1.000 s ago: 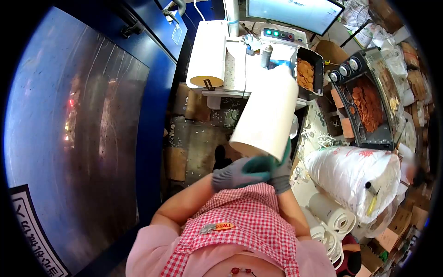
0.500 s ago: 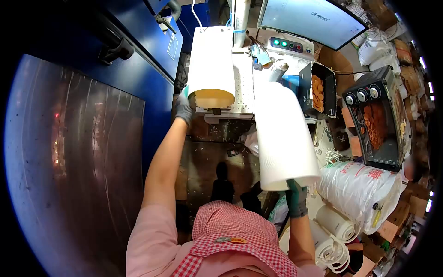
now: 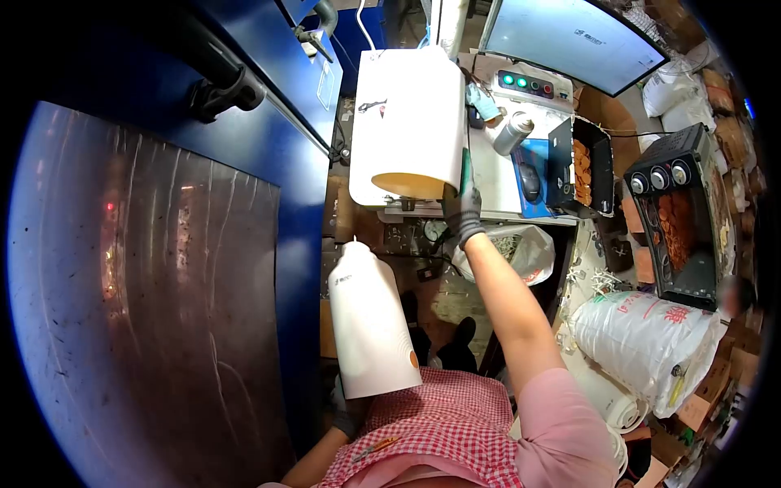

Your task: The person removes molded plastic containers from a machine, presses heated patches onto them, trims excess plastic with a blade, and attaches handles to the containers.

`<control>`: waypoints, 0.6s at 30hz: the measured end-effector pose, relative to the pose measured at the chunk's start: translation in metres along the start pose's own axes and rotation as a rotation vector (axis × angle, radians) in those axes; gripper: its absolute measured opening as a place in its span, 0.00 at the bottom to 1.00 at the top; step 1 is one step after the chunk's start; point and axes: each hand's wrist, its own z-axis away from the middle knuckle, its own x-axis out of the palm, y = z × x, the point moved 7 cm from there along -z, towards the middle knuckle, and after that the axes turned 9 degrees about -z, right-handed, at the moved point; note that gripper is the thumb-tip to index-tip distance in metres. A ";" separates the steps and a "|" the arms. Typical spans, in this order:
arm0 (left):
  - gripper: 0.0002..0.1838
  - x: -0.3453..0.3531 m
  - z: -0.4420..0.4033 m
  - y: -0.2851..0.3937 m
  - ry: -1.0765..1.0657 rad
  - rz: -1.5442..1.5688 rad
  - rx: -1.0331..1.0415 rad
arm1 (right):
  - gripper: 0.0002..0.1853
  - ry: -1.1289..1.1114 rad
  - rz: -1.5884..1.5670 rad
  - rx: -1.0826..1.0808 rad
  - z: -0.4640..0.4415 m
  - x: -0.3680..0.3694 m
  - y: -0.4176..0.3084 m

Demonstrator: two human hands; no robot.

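Observation:
My left hand (image 3: pixel 350 411), in a dark glove, grips the lower end of a white hollow cylinder (image 3: pixel 370 325) with a small dark print and an orange round spot near its rim. That cylinder hangs tilted in front of my apron; my left fingers are partly hidden behind it. A second white cylinder (image 3: pixel 411 122) lies over the worktable, its open end with a yellowish inside facing me. On that one's right rim is my gloved right hand (image 3: pixel 464 207), fingers along the outer side and thumb at the edge.
Right of the table stand a spray can (image 3: pixel 514 132), a mouse (image 3: pixel 530 183), a black box (image 3: pixel 582 167) of orange-brown discs and a toaster oven (image 3: pixel 679 215). A button panel (image 3: pixel 533 88) and monitor (image 3: pixel 573 41) are behind. A blue machine (image 3: pixel 301 309) borders the left.
My left hand has left the table and now holds a marked cylinder low on the left. My right hand has brought its cylinder from the right to the table.

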 end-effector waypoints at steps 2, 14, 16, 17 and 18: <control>0.24 -0.004 0.002 0.007 -0.008 -0.264 0.210 | 0.48 -0.060 0.052 0.071 0.010 0.006 0.015; 0.31 0.031 -0.015 -0.023 0.041 0.040 -0.098 | 0.43 -0.159 0.235 -0.012 0.018 0.014 0.018; 0.30 0.024 -0.024 0.005 -0.021 0.071 -0.169 | 0.42 0.043 0.111 -0.221 0.025 0.003 0.000; 0.29 0.025 -0.019 0.007 -0.081 0.104 -0.229 | 0.42 0.129 0.089 -0.321 0.027 -0.001 -0.009; 0.29 0.031 -0.018 -0.004 -0.085 0.101 -0.233 | 0.42 0.209 0.062 -0.423 0.027 -0.012 -0.031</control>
